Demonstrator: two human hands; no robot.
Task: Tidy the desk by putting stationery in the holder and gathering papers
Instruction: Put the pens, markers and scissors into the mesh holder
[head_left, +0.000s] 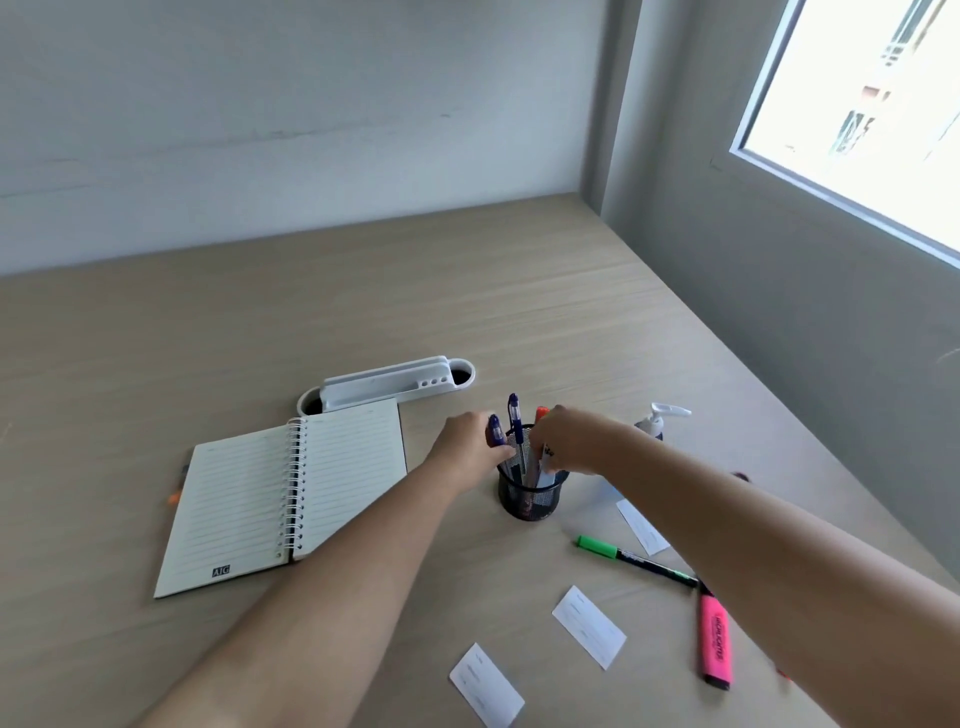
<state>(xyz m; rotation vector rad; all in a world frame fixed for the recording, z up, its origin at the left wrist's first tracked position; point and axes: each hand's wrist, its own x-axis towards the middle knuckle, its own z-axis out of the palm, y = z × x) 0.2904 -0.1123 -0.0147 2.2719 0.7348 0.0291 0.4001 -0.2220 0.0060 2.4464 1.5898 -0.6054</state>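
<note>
A black mesh pen holder (530, 496) stands mid-desk with a blue pen (514, 423) and an orange-capped pen (542, 413) upright in it. My left hand (467, 447) grips a second blue pen (495, 431) at the holder's left rim. My right hand (574, 441) is closed on a white-barrelled marker (545, 462) whose lower end is inside the holder. On the desk lie a green-capped marker (631, 558), a pink highlighter (716, 642) and three small paper slips (588, 626), (487, 685), (643, 527).
An open spiral notebook (270, 499) lies to the left, with an orange object (174, 498) peeking from under its left edge. A white desk organiser (387, 387) sits behind it. A pump bottle (655, 421) stands behind my right wrist. Walls enclose the desk at back and right.
</note>
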